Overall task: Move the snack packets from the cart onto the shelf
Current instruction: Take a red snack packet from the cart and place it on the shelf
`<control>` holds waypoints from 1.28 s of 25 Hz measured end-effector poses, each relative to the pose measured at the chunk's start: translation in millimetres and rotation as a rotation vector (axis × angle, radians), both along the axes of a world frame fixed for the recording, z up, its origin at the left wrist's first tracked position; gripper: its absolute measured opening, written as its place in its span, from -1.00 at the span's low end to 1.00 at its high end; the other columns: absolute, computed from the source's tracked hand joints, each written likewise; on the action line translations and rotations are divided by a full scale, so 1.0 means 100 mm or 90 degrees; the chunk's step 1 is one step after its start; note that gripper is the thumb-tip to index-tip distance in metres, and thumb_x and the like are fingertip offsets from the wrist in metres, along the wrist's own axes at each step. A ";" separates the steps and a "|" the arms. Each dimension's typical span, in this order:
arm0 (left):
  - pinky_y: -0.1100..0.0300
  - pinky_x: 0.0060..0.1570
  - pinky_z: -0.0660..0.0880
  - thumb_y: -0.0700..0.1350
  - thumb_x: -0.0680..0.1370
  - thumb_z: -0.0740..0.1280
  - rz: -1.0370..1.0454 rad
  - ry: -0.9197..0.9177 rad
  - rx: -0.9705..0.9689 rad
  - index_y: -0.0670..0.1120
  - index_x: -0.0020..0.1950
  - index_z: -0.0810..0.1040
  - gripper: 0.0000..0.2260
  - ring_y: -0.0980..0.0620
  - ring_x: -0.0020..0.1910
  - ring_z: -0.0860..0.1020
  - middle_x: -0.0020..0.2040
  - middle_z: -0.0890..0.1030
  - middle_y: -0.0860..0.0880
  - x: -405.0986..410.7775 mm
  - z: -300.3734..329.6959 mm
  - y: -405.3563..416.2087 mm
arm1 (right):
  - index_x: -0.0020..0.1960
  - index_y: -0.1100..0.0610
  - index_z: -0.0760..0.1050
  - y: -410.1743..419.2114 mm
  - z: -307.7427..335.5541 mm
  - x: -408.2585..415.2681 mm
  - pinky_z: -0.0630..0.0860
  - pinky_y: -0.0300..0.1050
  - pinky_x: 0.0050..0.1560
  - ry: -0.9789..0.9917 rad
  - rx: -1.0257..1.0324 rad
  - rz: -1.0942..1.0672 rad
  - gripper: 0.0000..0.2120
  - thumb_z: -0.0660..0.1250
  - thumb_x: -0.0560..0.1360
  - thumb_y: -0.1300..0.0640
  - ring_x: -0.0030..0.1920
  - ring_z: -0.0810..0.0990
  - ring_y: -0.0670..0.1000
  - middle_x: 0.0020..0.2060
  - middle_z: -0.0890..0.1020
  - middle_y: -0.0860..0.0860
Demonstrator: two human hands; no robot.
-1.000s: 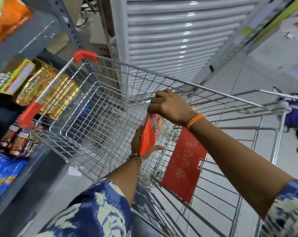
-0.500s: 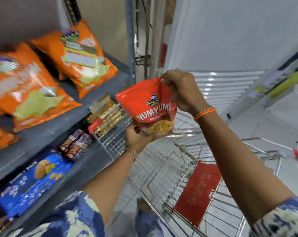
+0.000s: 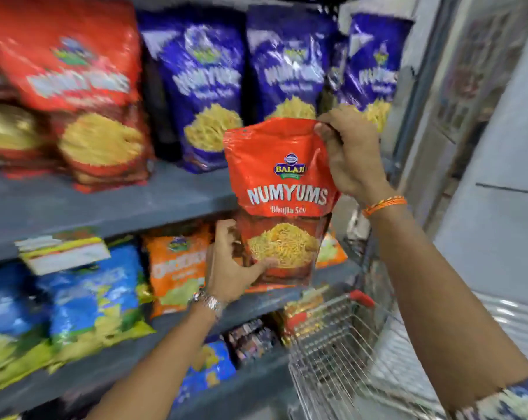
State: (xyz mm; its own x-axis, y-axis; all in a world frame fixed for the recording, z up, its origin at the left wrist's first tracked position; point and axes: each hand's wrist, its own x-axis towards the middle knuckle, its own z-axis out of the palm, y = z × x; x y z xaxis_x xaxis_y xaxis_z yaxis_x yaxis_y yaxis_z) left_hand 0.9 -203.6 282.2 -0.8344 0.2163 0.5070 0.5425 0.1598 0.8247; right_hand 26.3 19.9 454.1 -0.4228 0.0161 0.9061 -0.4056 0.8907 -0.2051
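I hold a red Numyums snack packet upright in front of the grey shelf. My left hand grips its lower left corner. My right hand pinches its top right corner. The packet hangs at the level of the upper shelf board's front edge, just right of the red packets that stand on that board. The wire cart is at the lower right, below the packet, with only its front corner in view.
Purple Numyums packets stand at the back of the upper board, right of the red ones. Orange and blue bags lie on the board below. Smaller packs fill the lowest board. A grey shelf post rises on the right.
Both hands lifted the red packet out of the cart and up to the upper shelf level. The view swung from the cart up to the shelves.
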 end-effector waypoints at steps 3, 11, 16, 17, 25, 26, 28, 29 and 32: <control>0.45 -0.13 0.51 0.15 0.13 0.65 0.086 0.048 0.016 0.12 0.12 0.32 -0.28 0.40 -0.11 0.61 -0.07 0.60 0.22 -0.01 0.46 -0.68 | -0.12 0.28 0.55 -0.67 0.52 -0.29 0.32 -0.10 -0.13 0.087 -0.006 0.069 -0.81 0.26 0.59 0.19 -0.20 0.40 -0.03 -0.26 0.57 0.18; 0.05 -0.29 0.55 0.40 0.11 0.57 0.290 0.115 -0.005 0.27 0.06 0.30 -0.31 0.00 -0.26 0.58 -0.22 0.62 0.08 -0.17 1.26 -2.52 | -0.05 0.20 0.59 -2.52 1.36 -1.03 0.45 0.05 -0.07 0.160 0.032 0.233 -0.84 0.29 0.58 0.14 -0.14 0.53 0.19 -0.18 0.63 0.13; -0.06 -0.37 0.61 0.31 0.18 0.58 0.337 0.086 -0.007 0.13 0.07 0.32 -0.34 -0.08 -0.38 0.62 -0.25 0.69 -0.07 -0.47 1.43 -3.26 | 0.00 0.05 0.61 -3.37 1.59 -1.34 0.48 0.15 -0.02 0.108 0.076 0.233 -0.81 0.26 0.57 0.00 -0.04 0.54 0.16 -0.09 0.68 0.01; -0.09 -0.35 0.61 0.32 0.18 0.57 0.344 0.077 -0.017 0.12 0.07 0.31 -0.34 -0.14 -0.35 0.63 -0.24 0.68 -0.07 -0.54 1.43 -3.36 | 0.03 0.03 0.60 -3.49 1.61 -1.38 0.48 0.16 0.03 0.084 0.086 0.216 -0.81 0.27 0.57 -0.03 0.01 0.54 0.17 -0.06 0.68 0.00; -0.16 -0.07 0.63 0.21 0.29 0.58 0.344 0.033 -0.051 0.07 0.13 0.25 -0.36 -0.06 -0.16 0.64 -0.10 0.59 0.00 -0.97 1.36 -3.75 | 0.20 -0.16 0.45 -2.76 0.22 -1.36 0.53 0.12 0.23 -0.153 -0.394 0.234 -0.28 0.66 0.11 -0.15 0.17 0.59 0.12 0.13 0.60 0.06; -0.19 0.06 0.61 0.19 0.31 0.57 0.348 0.019 -0.037 0.08 0.19 0.24 -0.35 -0.10 -0.05 0.65 -0.02 0.58 0.04 -0.97 1.34 -3.75 | 0.28 -0.07 0.42 -2.69 0.03 -1.36 0.53 0.12 0.25 -0.218 -0.410 0.222 -0.17 0.69 0.09 -0.09 0.21 0.58 0.15 0.17 0.58 0.08; -0.20 0.09 0.59 0.17 0.36 0.55 0.363 0.020 -0.022 0.07 0.24 0.22 -0.35 -0.11 -0.02 0.64 0.01 0.59 0.07 -0.98 1.26 -3.74 | 0.41 0.17 0.31 -2.62 -0.18 -1.43 0.48 0.07 0.30 -0.334 -0.394 0.201 0.00 0.72 0.10 0.01 0.28 0.52 0.14 0.25 0.53 0.11; -0.16 0.08 0.60 0.19 0.35 0.54 0.370 0.022 -0.020 0.07 0.25 0.21 -0.33 -0.08 -0.02 0.65 0.04 0.60 0.06 -0.97 1.25 -3.72 | 0.43 0.20 0.27 -2.61 -0.22 -1.46 0.46 0.04 0.31 -0.382 -0.391 0.219 0.05 0.73 0.10 0.04 0.26 0.51 0.09 0.24 0.51 0.07; 0.03 0.19 0.54 0.15 0.22 0.63 0.346 -0.017 -0.005 0.06 0.38 0.14 -0.09 0.13 0.08 0.57 0.12 0.48 0.20 -0.93 1.29 -3.66 | 0.41 0.10 0.24 -2.62 -0.24 -1.61 0.51 0.09 0.32 -0.480 -0.403 0.306 0.21 0.75 -0.10 -0.09 0.19 0.57 0.03 0.22 0.56 -0.01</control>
